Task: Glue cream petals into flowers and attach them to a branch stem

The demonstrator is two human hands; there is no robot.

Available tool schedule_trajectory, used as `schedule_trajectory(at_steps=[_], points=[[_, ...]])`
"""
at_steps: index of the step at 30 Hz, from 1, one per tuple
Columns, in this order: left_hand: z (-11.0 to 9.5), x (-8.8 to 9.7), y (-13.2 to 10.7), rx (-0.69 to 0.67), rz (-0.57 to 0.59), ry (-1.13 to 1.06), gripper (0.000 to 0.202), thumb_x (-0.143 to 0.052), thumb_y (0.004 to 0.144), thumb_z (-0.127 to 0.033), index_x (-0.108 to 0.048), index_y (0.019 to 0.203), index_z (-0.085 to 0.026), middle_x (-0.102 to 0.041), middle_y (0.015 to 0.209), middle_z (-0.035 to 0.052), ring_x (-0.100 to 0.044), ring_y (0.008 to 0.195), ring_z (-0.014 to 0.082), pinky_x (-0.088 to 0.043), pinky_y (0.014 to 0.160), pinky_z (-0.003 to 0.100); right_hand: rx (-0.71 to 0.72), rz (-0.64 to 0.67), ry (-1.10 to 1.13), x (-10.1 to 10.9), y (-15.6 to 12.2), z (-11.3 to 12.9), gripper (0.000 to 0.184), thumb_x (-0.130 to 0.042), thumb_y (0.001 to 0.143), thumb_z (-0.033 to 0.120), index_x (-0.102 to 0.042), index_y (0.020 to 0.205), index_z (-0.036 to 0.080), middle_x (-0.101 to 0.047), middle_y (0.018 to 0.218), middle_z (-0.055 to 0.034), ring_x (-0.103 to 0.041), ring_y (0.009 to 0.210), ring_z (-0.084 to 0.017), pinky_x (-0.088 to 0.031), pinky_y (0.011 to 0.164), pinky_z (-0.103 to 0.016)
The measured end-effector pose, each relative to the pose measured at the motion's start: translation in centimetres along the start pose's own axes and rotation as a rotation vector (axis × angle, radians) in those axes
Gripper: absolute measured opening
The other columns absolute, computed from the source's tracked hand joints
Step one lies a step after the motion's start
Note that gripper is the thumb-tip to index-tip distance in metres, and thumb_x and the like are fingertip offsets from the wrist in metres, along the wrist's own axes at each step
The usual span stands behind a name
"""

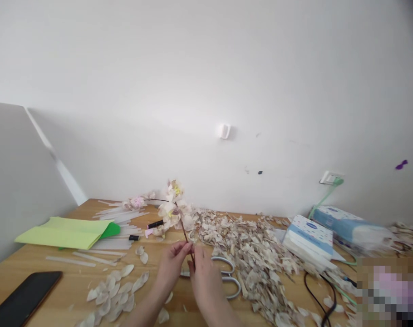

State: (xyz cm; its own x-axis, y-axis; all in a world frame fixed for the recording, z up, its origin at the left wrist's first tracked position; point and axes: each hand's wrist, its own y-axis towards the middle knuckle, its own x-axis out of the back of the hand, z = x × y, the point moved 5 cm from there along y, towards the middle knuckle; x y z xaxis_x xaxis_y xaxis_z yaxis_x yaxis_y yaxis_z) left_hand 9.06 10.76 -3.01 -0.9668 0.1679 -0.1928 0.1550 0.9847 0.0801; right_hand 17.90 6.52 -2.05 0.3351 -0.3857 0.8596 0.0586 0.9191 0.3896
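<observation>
A flower stem (184,227) with a thin brown stalk rises from between my hands, carrying pale cream blossoms (170,213) with yellow centres at its top. My left hand (175,262) pinches the stalk from the left. From the right, my right hand (202,268) grips the same stalk just below, fingers closed. Grey-handled scissors (232,287) lie on the table, partly hidden behind my right hand. Loose pale petals (113,293) are scattered left of my forearms. Another blossom with a pink centre (137,202) lies behind, near the wall.
A large heap of dried petals (247,240) covers the right of the wooden table. Tissue packs (310,238) stand beyond it, near a black cable (324,295). Leftward are yellow-green paper (63,232), translucent sticks (125,218), a black marker (155,224) and a phone (26,297).
</observation>
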Motion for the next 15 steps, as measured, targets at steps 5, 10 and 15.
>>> schedule_trajectory(at_steps=[5, 10, 15], points=[[-0.3, 1.6, 0.0, 0.060, 0.045, -0.056, 0.043, -0.070, 0.054, -0.055, -0.066, 0.068, -0.015, -0.068, 0.063, 0.0029, -0.064, 0.066, 0.0194, -0.050, 0.074, 0.035, 0.021, 0.047, 0.147, 1.3, -0.8, -0.6, 0.013, -0.063, 0.070, 0.019, -0.056, 0.081, 0.020, -0.063, 0.071, -0.0009, -0.060, 0.062, -0.019, -0.039, 0.054, -0.026], [-0.6, 1.5, -0.2, 0.072, 0.141, -0.049, 0.041, -0.070, 0.057, -0.053, -0.066, 0.067, -0.014, -0.067, 0.064, 0.0026, -0.063, 0.063, 0.0162, -0.050, 0.069, 0.031, -0.136, -0.013, 0.595, 3.0, 0.7, -1.8, 0.022, -0.052, 0.079, 0.042, -0.054, 0.079, 0.020, -0.055, 0.061, 0.0013, -0.052, 0.055, -0.016, -0.038, 0.053, -0.025], [-0.4, 0.7, -0.9, 0.061, 0.203, -0.002, 0.037, -0.065, 0.064, -0.051, -0.068, 0.071, -0.014, -0.067, 0.063, 0.0020, -0.061, 0.060, 0.0150, -0.049, 0.062, 0.026, -0.155, -0.069, 0.724, 2.2, 2.9, 0.0, 0.024, -0.054, 0.076, 0.040, -0.058, 0.082, 0.018, -0.054, 0.062, 0.0010, -0.053, 0.059, -0.017, -0.041, 0.058, -0.026]])
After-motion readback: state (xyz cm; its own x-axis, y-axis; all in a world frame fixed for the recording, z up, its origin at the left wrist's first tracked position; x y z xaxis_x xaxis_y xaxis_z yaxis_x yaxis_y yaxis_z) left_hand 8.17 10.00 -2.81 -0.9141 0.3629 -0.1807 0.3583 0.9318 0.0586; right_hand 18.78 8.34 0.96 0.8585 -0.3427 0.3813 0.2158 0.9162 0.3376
